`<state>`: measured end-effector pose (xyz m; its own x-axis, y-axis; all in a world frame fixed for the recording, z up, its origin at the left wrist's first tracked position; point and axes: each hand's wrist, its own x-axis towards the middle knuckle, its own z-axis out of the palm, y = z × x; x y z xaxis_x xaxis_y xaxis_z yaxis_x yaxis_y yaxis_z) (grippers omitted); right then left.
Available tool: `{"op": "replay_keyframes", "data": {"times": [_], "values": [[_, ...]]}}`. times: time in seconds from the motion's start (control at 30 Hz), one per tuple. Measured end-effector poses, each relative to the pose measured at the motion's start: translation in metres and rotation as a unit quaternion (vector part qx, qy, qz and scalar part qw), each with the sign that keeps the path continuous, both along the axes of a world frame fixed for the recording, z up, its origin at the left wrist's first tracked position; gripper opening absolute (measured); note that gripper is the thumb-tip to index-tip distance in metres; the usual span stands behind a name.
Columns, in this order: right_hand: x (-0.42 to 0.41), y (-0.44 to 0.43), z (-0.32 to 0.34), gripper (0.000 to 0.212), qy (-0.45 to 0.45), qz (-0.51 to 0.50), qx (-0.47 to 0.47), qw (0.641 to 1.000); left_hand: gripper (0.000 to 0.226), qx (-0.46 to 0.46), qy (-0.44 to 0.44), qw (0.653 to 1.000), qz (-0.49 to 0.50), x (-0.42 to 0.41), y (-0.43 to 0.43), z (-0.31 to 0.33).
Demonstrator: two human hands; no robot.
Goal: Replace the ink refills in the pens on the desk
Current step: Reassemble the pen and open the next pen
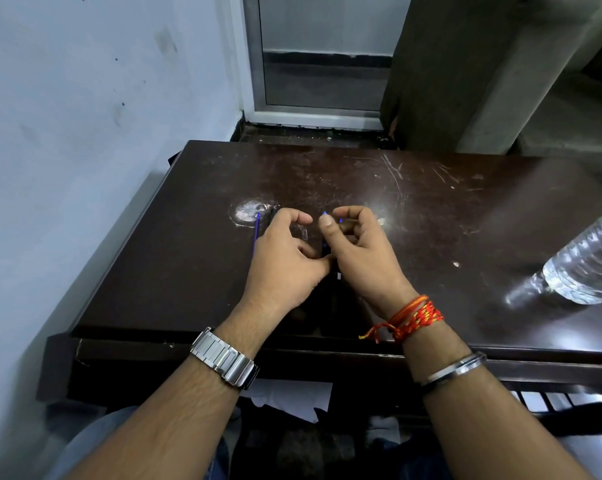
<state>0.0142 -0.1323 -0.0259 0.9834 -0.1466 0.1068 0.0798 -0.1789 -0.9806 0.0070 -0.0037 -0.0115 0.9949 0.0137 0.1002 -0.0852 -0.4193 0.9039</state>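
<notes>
Both hands meet over the middle of the dark wooden desk (195, 271). My right hand (362, 251) pinches a thin blue-tipped refill (325, 214) between thumb and forefinger. Below it, between the two hands, a dark pen barrel (328, 252) runs down to a small white end. My left hand (285, 261) has curled fingers, and its thumb lies against that barrel. Most of the barrel is hidden by the hands. A second blue refill (257, 233) lies on the desk just left of my left hand, beside a dark pen part (273, 213).
A clear plastic water bottle (583, 268) lies on its side at the desk's right edge. A wall (67, 133) runs close along the left side. A worn pale spot (247, 211) marks the desktop. Papers (292, 396) sit under the front edge.
</notes>
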Motion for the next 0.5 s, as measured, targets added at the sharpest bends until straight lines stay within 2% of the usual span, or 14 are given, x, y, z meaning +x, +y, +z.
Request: {"op": "replay_keyframes", "data": {"times": [0.2, 0.27, 0.43, 0.5], "values": [[0.0017, -0.0014, 0.0007, 0.007, 0.013, -0.012, 0.018, 1.0, 0.052, 0.001, 0.004, 1.0, -0.007, 0.0005, 0.0011, -0.0024], [0.0009, -0.001, 0.001, 0.013, 0.014, -0.006, 0.003, 1.0, 0.051, -0.002, 0.003, 1.0, -0.007, 0.0006, 0.0012, -0.0022], [0.0008, -0.0008, 0.0002, 0.007, 0.018, -0.004, 0.014, 1.0, 0.05, -0.002, 0.011, 1.0, -0.008, -0.0004, 0.0005, -0.0013], [0.0005, -0.0003, 0.0002, 0.013, 0.019, -0.004, 0.0, 1.0, 0.05, -0.001, 0.008, 1.0, -0.007, -0.0004, 0.0011, -0.0009]]}}
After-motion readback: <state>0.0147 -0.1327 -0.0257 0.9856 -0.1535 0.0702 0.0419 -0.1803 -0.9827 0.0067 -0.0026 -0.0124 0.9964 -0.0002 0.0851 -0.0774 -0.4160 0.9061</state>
